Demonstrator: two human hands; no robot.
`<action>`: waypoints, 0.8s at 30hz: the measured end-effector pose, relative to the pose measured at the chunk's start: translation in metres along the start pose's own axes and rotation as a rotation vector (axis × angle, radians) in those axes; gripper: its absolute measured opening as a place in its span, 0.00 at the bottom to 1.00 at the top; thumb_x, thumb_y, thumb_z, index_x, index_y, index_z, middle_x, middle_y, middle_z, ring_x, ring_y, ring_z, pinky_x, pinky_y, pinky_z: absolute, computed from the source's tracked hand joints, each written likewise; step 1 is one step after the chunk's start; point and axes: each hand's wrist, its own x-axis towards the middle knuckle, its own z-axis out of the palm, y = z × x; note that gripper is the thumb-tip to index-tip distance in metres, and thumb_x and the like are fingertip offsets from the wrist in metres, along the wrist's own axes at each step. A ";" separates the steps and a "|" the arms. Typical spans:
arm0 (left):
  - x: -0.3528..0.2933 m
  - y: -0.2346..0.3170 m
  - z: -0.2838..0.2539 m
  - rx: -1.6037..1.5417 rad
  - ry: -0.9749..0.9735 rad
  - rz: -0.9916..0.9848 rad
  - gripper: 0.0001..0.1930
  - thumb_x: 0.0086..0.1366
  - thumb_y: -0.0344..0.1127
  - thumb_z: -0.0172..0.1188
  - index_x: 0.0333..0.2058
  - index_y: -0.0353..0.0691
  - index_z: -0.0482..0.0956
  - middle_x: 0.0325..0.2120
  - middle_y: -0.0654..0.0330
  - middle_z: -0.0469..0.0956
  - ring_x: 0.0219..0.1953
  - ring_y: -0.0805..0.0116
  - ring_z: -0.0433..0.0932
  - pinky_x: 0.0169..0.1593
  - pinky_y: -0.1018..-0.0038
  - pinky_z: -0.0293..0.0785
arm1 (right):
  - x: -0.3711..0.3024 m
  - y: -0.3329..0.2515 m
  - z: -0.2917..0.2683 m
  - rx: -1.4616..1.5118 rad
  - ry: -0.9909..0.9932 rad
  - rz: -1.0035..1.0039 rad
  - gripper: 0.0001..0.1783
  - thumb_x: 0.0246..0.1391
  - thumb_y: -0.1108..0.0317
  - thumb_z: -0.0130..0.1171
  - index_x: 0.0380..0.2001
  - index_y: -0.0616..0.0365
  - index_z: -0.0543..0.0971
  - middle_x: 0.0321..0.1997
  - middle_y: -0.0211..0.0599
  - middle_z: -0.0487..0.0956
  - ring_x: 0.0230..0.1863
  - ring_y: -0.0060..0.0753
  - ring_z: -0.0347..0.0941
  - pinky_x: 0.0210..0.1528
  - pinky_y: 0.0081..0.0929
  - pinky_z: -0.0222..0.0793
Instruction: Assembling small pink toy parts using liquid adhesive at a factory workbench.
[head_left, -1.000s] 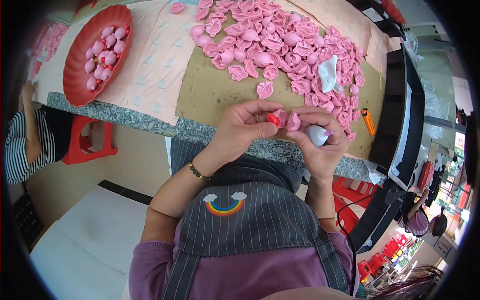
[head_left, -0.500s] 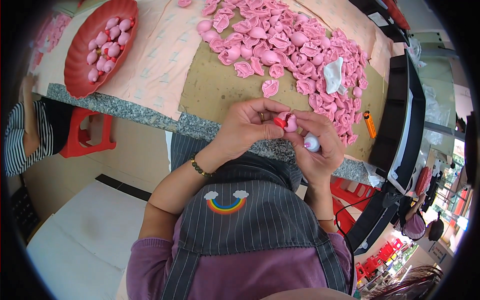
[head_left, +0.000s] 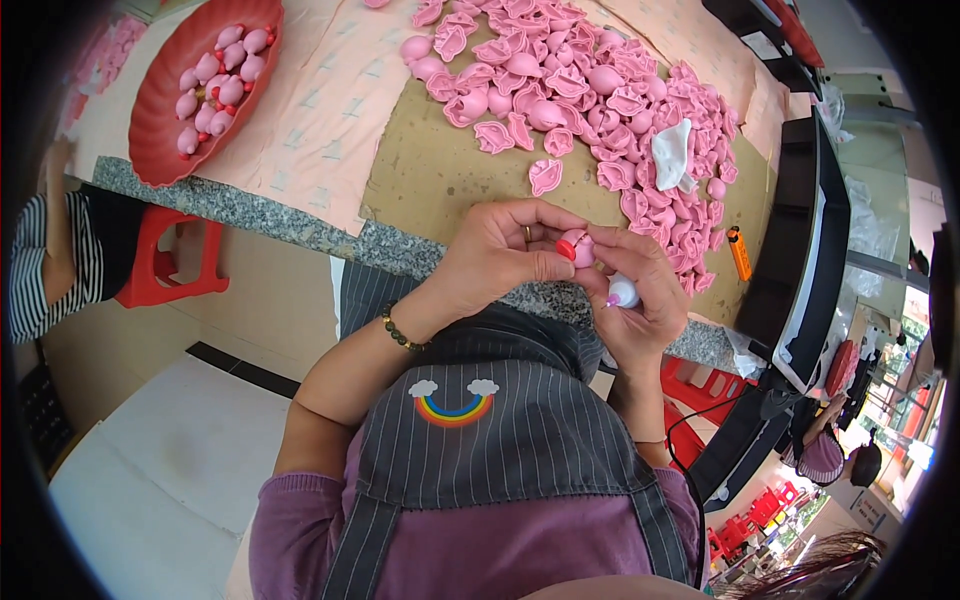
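Just over the table's front edge, my left hand (head_left: 495,248) pinches a small rounded pink plastic piece with a red part (head_left: 567,248) on its left side. From the other side, the fingertips of my right hand (head_left: 645,285) press on the same pink piece (head_left: 582,254). A small white squeeze bottle (head_left: 622,292) with a purple-pink tip is tucked in my right palm, its tip pointing down and left. A thin dark seam shows on top of the pink piece. My fingers cover much of it.
Loose pink shells (head_left: 600,110) are heaped beyond my hands, with a white cloth scrap (head_left: 671,155) on them. An orange lighter (head_left: 739,254) lies right. A red scalloped tray (head_left: 158,130) holds assembled pink pieces at far left. A person (head_left: 50,260) stands by a red stool (head_left: 175,262).
The dark red gap on the pink piece has narrowed to a thin line as my fingers press it. The bottle's tip has tilted slightly downward. Both hands stay in nearly the same place.
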 end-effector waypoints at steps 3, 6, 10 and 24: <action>0.000 -0.004 -0.001 -0.006 -0.014 0.029 0.16 0.52 0.18 0.58 0.42 0.28 0.71 0.36 0.55 0.75 0.38 0.70 0.76 0.43 0.74 0.76 | -0.001 0.002 0.000 0.012 0.007 0.003 0.13 0.33 0.80 0.67 0.27 0.66 0.76 0.33 0.44 0.77 0.35 0.34 0.75 0.37 0.25 0.70; 0.000 -0.004 -0.003 -0.023 -0.012 0.013 0.16 0.51 0.18 0.58 0.41 0.29 0.72 0.35 0.55 0.75 0.38 0.70 0.76 0.43 0.74 0.76 | -0.003 0.004 -0.001 0.015 -0.016 -0.014 0.14 0.34 0.80 0.66 0.29 0.66 0.77 0.34 0.45 0.77 0.36 0.35 0.75 0.37 0.25 0.70; -0.001 -0.006 0.000 -0.037 0.009 0.021 0.16 0.51 0.19 0.60 0.41 0.29 0.72 0.35 0.57 0.75 0.37 0.72 0.75 0.42 0.76 0.76 | -0.005 0.007 0.003 -0.003 -0.027 -0.033 0.16 0.33 0.78 0.66 0.32 0.65 0.77 0.36 0.46 0.76 0.38 0.36 0.73 0.39 0.25 0.69; 0.001 -0.017 -0.002 0.026 0.001 0.218 0.12 0.50 0.16 0.59 0.35 0.31 0.76 0.37 0.56 0.72 0.37 0.70 0.76 0.42 0.77 0.76 | -0.019 0.032 0.014 0.379 0.051 0.068 0.20 0.32 0.72 0.70 0.34 0.62 0.78 0.36 0.44 0.75 0.40 0.36 0.72 0.43 0.27 0.68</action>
